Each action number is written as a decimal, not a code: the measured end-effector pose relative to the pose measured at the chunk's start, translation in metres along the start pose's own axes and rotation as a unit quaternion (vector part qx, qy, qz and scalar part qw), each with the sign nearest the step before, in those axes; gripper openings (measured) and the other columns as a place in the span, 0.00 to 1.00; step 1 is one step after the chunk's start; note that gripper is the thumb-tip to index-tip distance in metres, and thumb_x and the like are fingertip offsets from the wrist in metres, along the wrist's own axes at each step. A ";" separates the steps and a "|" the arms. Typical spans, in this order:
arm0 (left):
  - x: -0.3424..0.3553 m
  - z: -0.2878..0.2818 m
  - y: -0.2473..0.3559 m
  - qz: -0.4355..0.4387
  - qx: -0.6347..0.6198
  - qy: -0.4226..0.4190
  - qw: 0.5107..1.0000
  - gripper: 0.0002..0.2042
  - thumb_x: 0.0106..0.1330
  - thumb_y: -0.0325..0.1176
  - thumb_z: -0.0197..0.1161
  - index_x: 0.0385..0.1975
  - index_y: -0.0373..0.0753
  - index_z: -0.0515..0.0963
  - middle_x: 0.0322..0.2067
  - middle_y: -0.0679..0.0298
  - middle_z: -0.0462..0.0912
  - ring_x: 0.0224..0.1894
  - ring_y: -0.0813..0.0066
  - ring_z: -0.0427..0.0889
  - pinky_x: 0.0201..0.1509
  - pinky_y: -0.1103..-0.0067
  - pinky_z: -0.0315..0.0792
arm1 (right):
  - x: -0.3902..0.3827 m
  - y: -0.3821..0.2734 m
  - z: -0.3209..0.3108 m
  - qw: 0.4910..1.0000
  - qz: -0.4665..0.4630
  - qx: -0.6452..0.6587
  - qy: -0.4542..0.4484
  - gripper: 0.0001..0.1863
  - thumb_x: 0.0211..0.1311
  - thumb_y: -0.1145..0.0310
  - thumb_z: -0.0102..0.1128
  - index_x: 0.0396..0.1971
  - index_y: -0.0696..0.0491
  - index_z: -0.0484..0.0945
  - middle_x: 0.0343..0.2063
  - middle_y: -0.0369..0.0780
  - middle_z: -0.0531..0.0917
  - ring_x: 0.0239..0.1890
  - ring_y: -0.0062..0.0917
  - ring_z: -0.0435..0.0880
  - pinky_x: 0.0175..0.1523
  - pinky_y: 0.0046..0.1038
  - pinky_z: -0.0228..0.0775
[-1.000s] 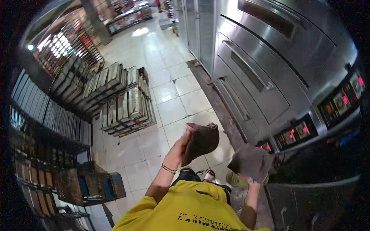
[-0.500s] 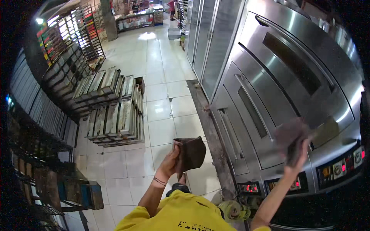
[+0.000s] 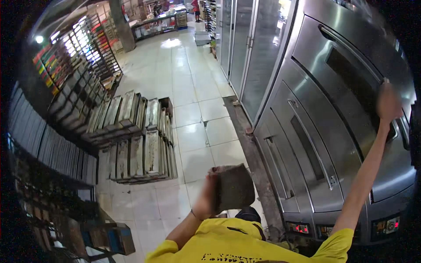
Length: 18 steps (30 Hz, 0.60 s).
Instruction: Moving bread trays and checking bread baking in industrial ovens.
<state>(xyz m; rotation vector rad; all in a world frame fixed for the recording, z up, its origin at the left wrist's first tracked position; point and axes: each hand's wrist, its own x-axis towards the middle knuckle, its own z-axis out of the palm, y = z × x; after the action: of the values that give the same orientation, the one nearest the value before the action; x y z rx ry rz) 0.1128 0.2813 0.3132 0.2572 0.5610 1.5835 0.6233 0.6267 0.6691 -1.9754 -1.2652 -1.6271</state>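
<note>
My left hand (image 3: 205, 199) is closed on the edge of a dark brown, squarish cloth pad (image 3: 234, 187), held up in front of my yellow shirt. My right arm stretches out to the right, and my right hand (image 3: 389, 103) is at the upper oven door's long handle (image 3: 353, 50). That hand is smeared, so its grip cannot be made out. No second pad shows clearly at it. The steel oven (image 3: 333, 127) has its upper door (image 3: 324, 83) closed, with a dark window in it.
Stacked metal baking tins (image 3: 140, 158) stand on the tiled floor (image 3: 193, 127) at left. Beyond the oven are tall steel cabinets (image 3: 267, 48). Racks of trays (image 3: 48, 127) line the left side, and a person in red (image 3: 196, 9) stands far back.
My right hand has moved up and right from before the oven to the upper handle; the brown pad it held no longer shows clearly. The left hand's pad has turned flatter toward view.
</note>
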 end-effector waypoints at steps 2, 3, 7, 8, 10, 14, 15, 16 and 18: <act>0.000 0.000 0.000 -0.011 -0.095 -0.004 0.995 0.18 0.73 0.46 0.52 0.52 0.40 0.77 0.50 0.62 0.81 0.49 0.73 0.78 0.56 0.77 0.70 | 0.002 0.004 -0.012 0.998 0.033 0.031 -0.036 0.25 0.74 0.46 0.38 0.59 0.43 0.75 0.46 0.35 0.84 0.40 0.30 0.84 0.48 0.32 0.72; 0.002 -0.001 0.006 -0.013 -0.137 -0.006 0.990 0.18 0.73 0.45 0.51 0.52 0.41 0.78 0.50 0.62 0.81 0.49 0.72 0.78 0.56 0.77 0.70 | 0.004 -0.002 -0.024 0.993 0.068 0.074 -0.061 0.27 0.73 0.44 0.36 0.59 0.41 0.75 0.46 0.35 0.84 0.40 0.31 0.84 0.48 0.33 0.72; 0.008 -0.033 0.011 -0.064 -0.205 0.001 0.977 0.17 0.73 0.44 0.50 0.51 0.41 0.78 0.50 0.63 0.81 0.49 0.71 0.78 0.58 0.74 0.68 | -0.012 0.013 -0.074 0.986 0.111 0.123 -0.001 0.35 0.70 0.37 0.29 0.58 0.44 0.75 0.39 0.34 0.87 0.33 0.34 0.85 0.38 0.38 0.74; 0.010 -0.052 0.012 -0.047 -0.190 0.023 0.980 0.17 0.73 0.44 0.49 0.51 0.41 0.78 0.49 0.63 0.82 0.50 0.70 0.78 0.59 0.73 0.68 | -0.011 0.015 -0.084 0.979 0.126 0.127 -0.092 0.36 0.68 0.35 0.31 0.50 0.46 0.81 0.37 0.35 0.87 0.36 0.34 0.85 0.46 0.40 0.73; 0.028 -0.072 0.016 -0.008 -0.161 0.057 0.985 0.18 0.73 0.44 0.48 0.51 0.42 0.78 0.49 0.63 0.82 0.50 0.70 0.78 0.60 0.71 0.67 | -0.034 0.008 -0.122 0.982 0.161 0.083 -0.053 0.35 0.69 0.36 0.33 0.42 0.47 0.85 0.33 0.35 0.87 0.38 0.31 0.85 0.53 0.38 0.69; 0.087 -0.031 0.027 0.017 -0.057 -0.031 0.998 0.18 0.74 0.44 0.46 0.52 0.42 0.77 0.49 0.64 0.81 0.51 0.70 0.77 0.59 0.70 0.68 | -0.075 0.016 -0.155 0.984 0.123 0.015 0.127 0.25 0.69 0.43 0.43 0.42 0.45 0.85 0.36 0.32 0.87 0.43 0.28 0.84 0.58 0.35 0.64; 0.101 -0.016 0.032 0.035 -0.027 -0.055 0.997 0.18 0.75 0.44 0.45 0.53 0.42 0.77 0.49 0.64 0.81 0.51 0.70 0.77 0.59 0.69 0.68 | -0.085 0.015 -0.170 0.984 0.109 0.017 0.143 0.19 0.68 0.49 0.49 0.42 0.43 0.85 0.39 0.31 0.87 0.46 0.28 0.83 0.59 0.34 0.62; 0.115 0.001 0.039 0.030 -0.019 -0.069 0.997 0.18 0.75 0.44 0.45 0.53 0.42 0.77 0.49 0.64 0.81 0.51 0.70 0.77 0.59 0.69 0.68 | -0.100 0.008 -0.188 0.981 0.132 0.034 0.136 0.18 0.67 0.51 0.52 0.40 0.46 0.85 0.38 0.31 0.87 0.45 0.27 0.83 0.59 0.33 0.62; 0.134 0.044 0.052 0.058 0.010 -0.085 0.995 0.18 0.75 0.44 0.44 0.54 0.43 0.76 0.50 0.64 0.80 0.51 0.70 0.77 0.59 0.70 0.69 | -0.131 0.008 -0.216 0.977 0.164 0.039 0.129 0.16 0.65 0.53 0.56 0.38 0.48 0.86 0.37 0.32 0.87 0.44 0.26 0.83 0.59 0.32 0.61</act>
<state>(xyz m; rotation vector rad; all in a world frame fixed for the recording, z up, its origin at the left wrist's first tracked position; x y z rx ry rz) 0.0756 0.4215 0.3537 0.4425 0.4375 1.6509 0.4923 0.4159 0.6234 -1.7458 -0.8428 -1.5780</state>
